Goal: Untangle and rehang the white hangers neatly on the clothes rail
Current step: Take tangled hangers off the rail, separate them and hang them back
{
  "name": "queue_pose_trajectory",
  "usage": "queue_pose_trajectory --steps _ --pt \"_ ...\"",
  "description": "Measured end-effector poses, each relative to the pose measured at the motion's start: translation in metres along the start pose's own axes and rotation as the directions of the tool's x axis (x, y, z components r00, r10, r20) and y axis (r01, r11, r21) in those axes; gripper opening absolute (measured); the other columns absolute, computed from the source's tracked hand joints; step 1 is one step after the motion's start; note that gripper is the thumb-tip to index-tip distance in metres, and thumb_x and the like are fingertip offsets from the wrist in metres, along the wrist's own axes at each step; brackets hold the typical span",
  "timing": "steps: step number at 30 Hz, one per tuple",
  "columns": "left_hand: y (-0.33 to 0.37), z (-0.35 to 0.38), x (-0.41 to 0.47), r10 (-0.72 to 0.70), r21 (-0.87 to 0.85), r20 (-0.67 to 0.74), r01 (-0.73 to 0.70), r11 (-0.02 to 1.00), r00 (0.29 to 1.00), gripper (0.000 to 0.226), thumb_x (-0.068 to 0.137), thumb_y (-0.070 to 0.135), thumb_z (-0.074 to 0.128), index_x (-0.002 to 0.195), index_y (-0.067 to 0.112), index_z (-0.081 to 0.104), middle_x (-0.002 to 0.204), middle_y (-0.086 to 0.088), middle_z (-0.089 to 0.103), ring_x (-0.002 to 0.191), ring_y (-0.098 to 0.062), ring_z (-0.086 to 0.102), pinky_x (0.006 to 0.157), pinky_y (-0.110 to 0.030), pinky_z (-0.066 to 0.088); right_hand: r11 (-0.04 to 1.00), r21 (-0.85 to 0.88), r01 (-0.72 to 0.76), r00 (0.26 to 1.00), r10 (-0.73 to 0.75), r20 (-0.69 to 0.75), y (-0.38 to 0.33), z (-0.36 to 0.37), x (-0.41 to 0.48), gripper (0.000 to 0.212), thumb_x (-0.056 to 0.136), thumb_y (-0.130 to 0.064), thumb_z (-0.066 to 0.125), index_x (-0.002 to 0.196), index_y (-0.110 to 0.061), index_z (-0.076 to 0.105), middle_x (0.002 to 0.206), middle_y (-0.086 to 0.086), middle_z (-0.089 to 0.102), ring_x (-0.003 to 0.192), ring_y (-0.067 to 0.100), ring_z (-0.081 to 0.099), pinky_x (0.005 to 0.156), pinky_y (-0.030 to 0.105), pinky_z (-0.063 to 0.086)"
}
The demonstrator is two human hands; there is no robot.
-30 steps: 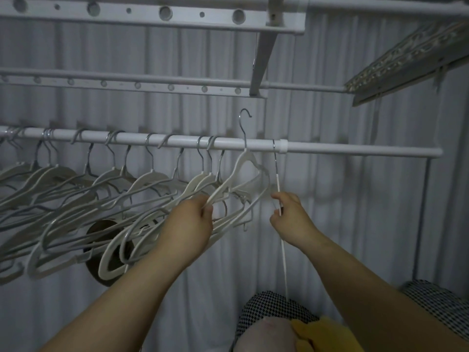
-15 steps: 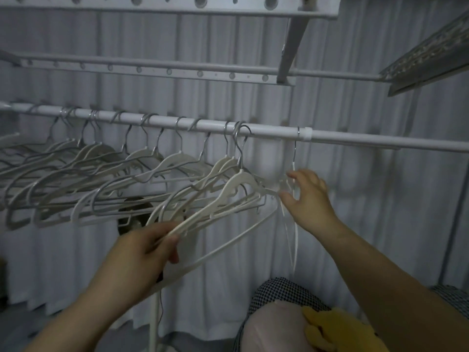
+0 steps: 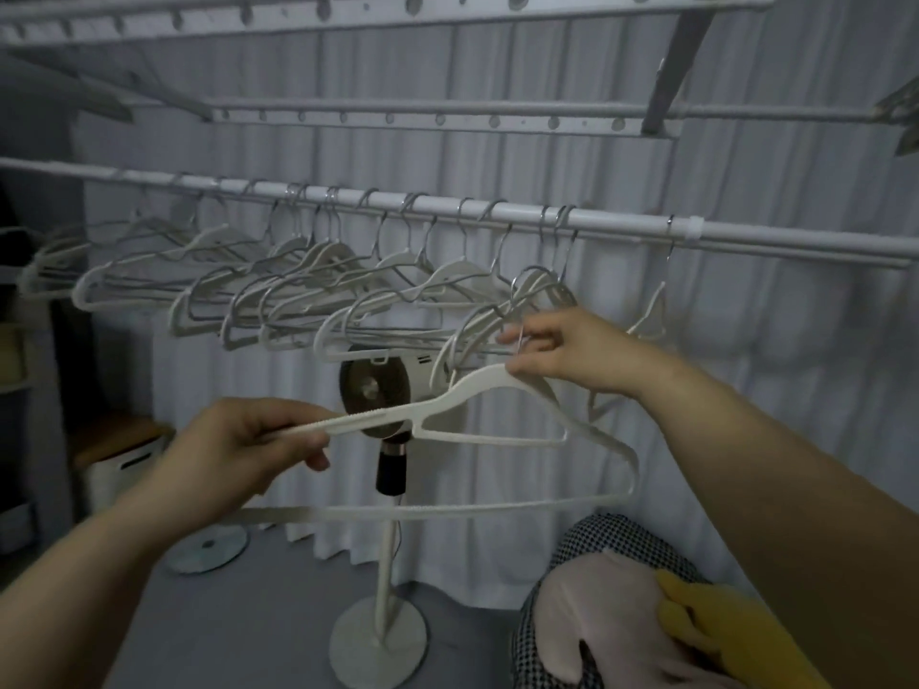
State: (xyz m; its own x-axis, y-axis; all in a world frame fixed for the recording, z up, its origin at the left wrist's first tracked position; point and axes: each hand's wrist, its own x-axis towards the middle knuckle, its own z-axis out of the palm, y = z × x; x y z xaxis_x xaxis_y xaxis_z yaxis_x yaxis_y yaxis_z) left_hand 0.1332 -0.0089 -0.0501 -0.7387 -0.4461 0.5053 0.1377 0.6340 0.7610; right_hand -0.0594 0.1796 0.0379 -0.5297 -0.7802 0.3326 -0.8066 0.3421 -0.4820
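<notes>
Keeping the hanger [image 3: 477, 386] level, left hand [image 3: 248, 445] curled round its arm and right hand [image 3: 572, 353] pinching its neck (hook mostly hidden), should seat it cleanly on the rail [image 3: 621, 225].

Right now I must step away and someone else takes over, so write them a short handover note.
Left hand grips one arm of a white hanger; right hand pinches its neck.
That hanger is off the clothes rail, held below it.
The other hangers hang on the rail, bunched and overlapping; a lone hanger hangs further right.
Done: one hanger freed. Left: rehang it, then space the row.
</notes>
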Motion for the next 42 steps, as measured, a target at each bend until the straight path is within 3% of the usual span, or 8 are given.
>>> queue_pose_trajectory --steps 6,11,14,19,25,30,36,42 --pt "-0.024 -0.038 -0.014 -0.067 0.031 -0.028 0.068 0.997 0.997 0.025 0.082 0.004 0.062 0.062 0.018 0.069 0.052 0.014 0.067 0.043 0.003 0.053 0.041 -0.004 0.039 0.996 0.085 -0.016 0.997 0.01 0.075 -0.032 0.031 -0.011 0.015 0.081 -0.005 0.065 0.093 0.002 0.069 0.073 -0.009 0.062 0.054 -0.012 0.055 0.057 -0.001 0.041" --pt "-0.042 -0.069 -0.028 -0.13 0.238 -0.12 0.156 0.959 0.984 0.005 0.081 0.015 0.065 0.076 0.017 0.064 0.074 0.002 0.067 0.071 -0.015 0.057 0.064 -0.027 0.044 0.971 0.229 -0.072 0.996 0.058 0.065 -0.062 0.074 -0.019 0.021 0.083 -0.006 0.062 0.068 -0.02 0.063 0.055 -0.013 0.061 0.057 0.007 0.051 0.042 0.013 0.042" --pt "-0.054 -0.079 -0.037 -0.141 0.381 -0.197 0.209 0.901 0.97 0.036 0.077 0.015 0.069 0.112 0.01 0.061 0.109 -0.011 0.059 0.101 -0.026 0.055 0.086 -0.036 0.042 0.951 0.294 -0.096 0.995 0.083 0.058 -0.079 0.099 -0.025 0.024 0.084 -0.005 0.061 0.066 -0.022 0.06 0.068 -0.004 0.057 0.057 0.011 0.05 0.036 0.013 0.041" --pt "-0.058 -0.065 -0.067 -0.107 0.415 -0.083 0.132 0.9 0.991 0.057 0.076 0.017 0.071 0.128 0.01 0.048 0.138 -0.012 0.043 0.127 -0.028 0.039 0.105 -0.037 0.031 0.928 0.324 -0.182 0.982 0.189 0.011 -0.098 0.125 -0.038 0.028 0.086 -0.002 0.054 0.061 -0.015 0.055 0.065 0.002 0.054 0.052 0.02 0.047 0.031 0.015 0.043" --pt "-0.036 -0.043 -0.082 -0.21 0.072 0.259 0.198 0.978 0.943 0.021 0.089 0.026 0.054 0.11 0.023 0.053 0.089 0.015 0.056 0.08 0.001 0.055 0.075 -0.02 0.048 0.849 0.428 -0.311 0.944 0.328 0.034 -0.111 0.141 -0.047 0.026 0.088 -0.001 0.052 0.065 -0.011 0.048 0.059 0.009 0.052 0.033 0.008 0.054 0.035 0.016 0.048" --pt "-0.018 -0.024 -0.087 -0.221 0.003 0.493 0.252 0.968 0.841 0.04 0.083 0.039 0.058 0.118 0.023 0.049 0.106 0.006 0.058 0.073 -0.009 0.066 0.06 -0.025 0.055 0.809 0.475 -0.346 0.922 0.386 0.014 -0.114 0.152 -0.05 0.028 0.09 -0.002 0.051 0.064 -0.01 0.044 0.057 0.009 0.049 0.027 0.005 0.054 0.034 0.015 0.048" --pt "-0.008 -0.002 -0.081 -0.129 0.07 0.519 0.109 0.992 0.845 0.02 0.089 0.004 0.047 0.088 0.024 0.049 0.106 -0.001 0.056 0.032 -0.003 0.054 0.037 -0.015 0.043 0.84 0.393 -0.374 0.901 0.43 -0.062 -0.102 0.144 -0.06 0.028 0.092 -0.01 0.05 0.065 -0.013 0.045 0.06 0.008 0.052 0.037 0.007 0.056 0.042 0.019 0.05" --pt "0.01 0.026 -0.06 -0.122 0.037 0.493 0.119 0.992 0.861 0.027 0.089 -0.003 0.036 0.088 0.017 0.054 0.096 -0.01 0.06 0.047 -0.009 0.053 0.059 -0.029 0.052 0.907 0.249 -0.34 0.826 0.414 -0.382 -0.079 0.095 -0.07 0.022 0.092 -0.022 0.048 0.072 -0.017 0.055 0.077 0.005 0.057 0.059 0.017 0.054 0.057 0.027 0.046"
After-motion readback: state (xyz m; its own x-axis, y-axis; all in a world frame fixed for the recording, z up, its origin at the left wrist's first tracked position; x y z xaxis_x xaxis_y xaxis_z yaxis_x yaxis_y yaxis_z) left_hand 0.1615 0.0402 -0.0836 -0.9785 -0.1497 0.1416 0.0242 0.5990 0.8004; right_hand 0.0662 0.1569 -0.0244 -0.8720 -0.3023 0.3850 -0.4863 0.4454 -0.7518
